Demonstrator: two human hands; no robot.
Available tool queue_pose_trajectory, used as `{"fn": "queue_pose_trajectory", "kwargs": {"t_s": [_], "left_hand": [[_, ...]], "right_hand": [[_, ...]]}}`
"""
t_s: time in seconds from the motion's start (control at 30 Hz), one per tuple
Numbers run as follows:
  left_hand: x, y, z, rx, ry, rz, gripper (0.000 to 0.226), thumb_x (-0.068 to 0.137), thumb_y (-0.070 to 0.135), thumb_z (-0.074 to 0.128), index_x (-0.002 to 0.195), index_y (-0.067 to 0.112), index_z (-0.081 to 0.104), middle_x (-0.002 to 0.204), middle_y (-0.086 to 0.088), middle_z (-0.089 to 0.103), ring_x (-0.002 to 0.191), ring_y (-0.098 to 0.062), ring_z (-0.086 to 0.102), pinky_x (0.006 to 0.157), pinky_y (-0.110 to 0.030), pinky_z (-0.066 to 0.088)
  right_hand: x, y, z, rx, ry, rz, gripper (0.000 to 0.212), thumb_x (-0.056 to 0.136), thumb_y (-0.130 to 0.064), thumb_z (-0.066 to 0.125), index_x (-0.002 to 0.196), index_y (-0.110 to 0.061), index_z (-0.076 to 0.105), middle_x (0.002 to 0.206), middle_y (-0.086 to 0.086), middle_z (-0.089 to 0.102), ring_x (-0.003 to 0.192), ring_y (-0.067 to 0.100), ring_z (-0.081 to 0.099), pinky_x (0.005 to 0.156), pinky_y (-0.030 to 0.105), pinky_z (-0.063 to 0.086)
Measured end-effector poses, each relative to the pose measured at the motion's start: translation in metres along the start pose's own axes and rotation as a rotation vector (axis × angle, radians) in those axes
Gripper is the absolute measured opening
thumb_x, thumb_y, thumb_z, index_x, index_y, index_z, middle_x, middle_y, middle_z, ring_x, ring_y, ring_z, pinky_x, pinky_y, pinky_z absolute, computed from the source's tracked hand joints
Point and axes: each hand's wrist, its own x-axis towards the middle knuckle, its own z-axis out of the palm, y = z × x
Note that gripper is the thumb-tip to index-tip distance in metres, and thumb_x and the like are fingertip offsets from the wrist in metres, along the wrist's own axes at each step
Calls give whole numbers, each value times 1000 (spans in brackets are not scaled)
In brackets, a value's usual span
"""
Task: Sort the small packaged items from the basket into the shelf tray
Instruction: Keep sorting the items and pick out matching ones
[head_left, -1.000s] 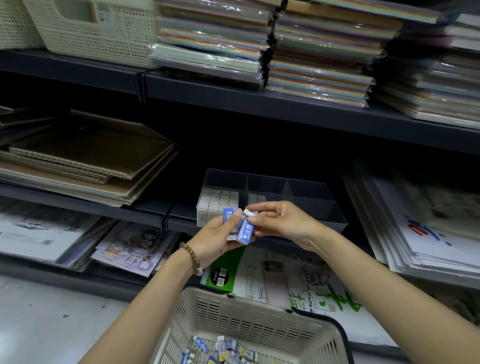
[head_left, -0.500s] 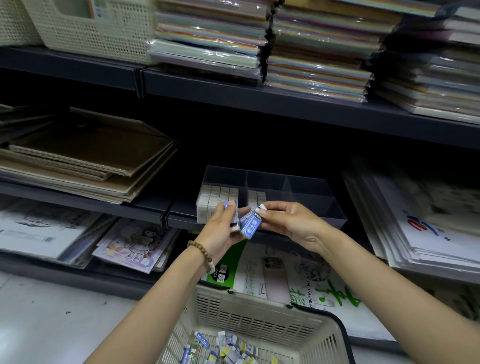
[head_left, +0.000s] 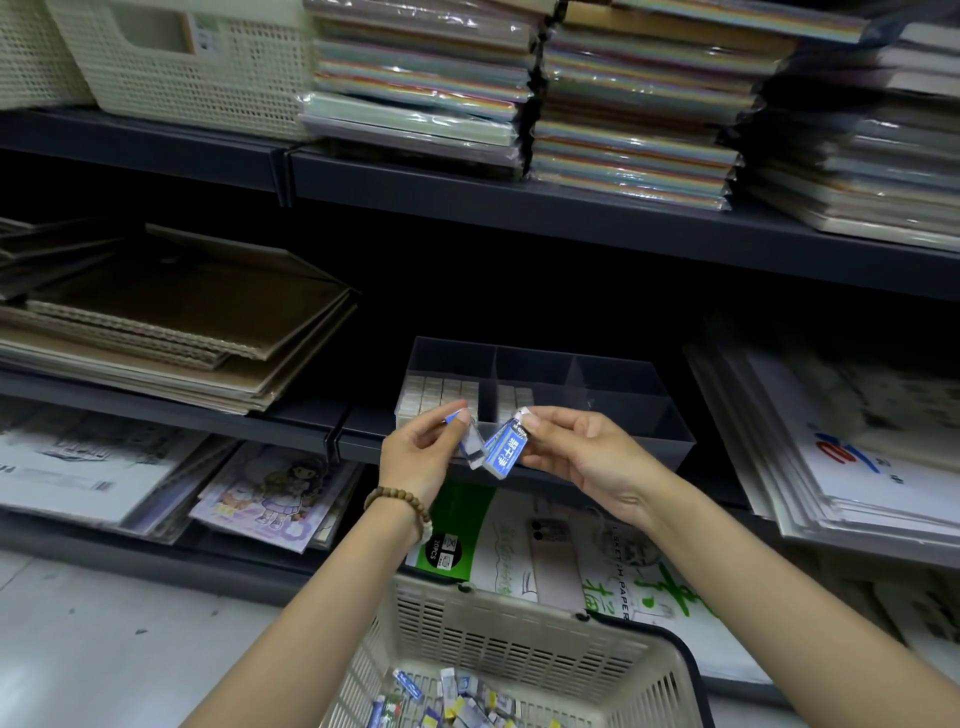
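Note:
My left hand (head_left: 415, 457) pinches a small blue-and-white packaged eraser (head_left: 470, 449) that hangs down from its fingertips. My right hand (head_left: 582, 452) grips a second blue-labelled eraser (head_left: 506, 451) beside it; the two packs nearly touch. Both hands hover just in front of the dark divided shelf tray (head_left: 649, 415). White erasers fill the tray's left compartment (head_left: 441, 392), and a few stand in the middle one (head_left: 511, 397). A cream plastic basket (head_left: 519, 639) below holds several loose packaged items (head_left: 447, 701).
Stacked cardboard sheets (head_left: 171, 322) lie on the shelf to the left, and paper pads (head_left: 857, 441) to the right. Wrapped coloured paper stacks (head_left: 623, 104) and cream baskets (head_left: 171, 57) fill the upper shelf. Sketch paper packs (head_left: 545, 551) lie under the tray.
My hands have drawn slightly apart and risen toward the tray, separating the two erasers they held together. The left eraser now dangles downward.

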Motion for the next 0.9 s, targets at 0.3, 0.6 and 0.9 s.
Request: {"fn": "queue_pose_trajectory", "kwargs": {"t_s": [0.3,0.6,0.9], "left_hand": [[-5,4,6,-221,-120,-133,13,92,12,57,103,10,61,90,-7,72,79,-12,71,65,-18,55],[-11,5,10,-250,-275,-179,52,64,22,74,112,7,62,104,-8,71,96,-17,69,72,-17,54],[-6,-1,14,-156,-283,-73,48,69,25,74,114,14,61,104,-1,72,99,-12,67,79,-18,52]], "right_hand": [[5,12,9,68,171,-94,15,91,-13,57,103,-7,65,91,6,74,81,11,70,72,17,56],[7,13,13,-74,287,-220,11,89,-18,63,99,-17,65,101,4,67,78,9,71,70,15,55],[8,7,5,-452,185,-247,20,96,-20,51,109,-18,66,104,4,66,82,16,66,60,17,53]]}}
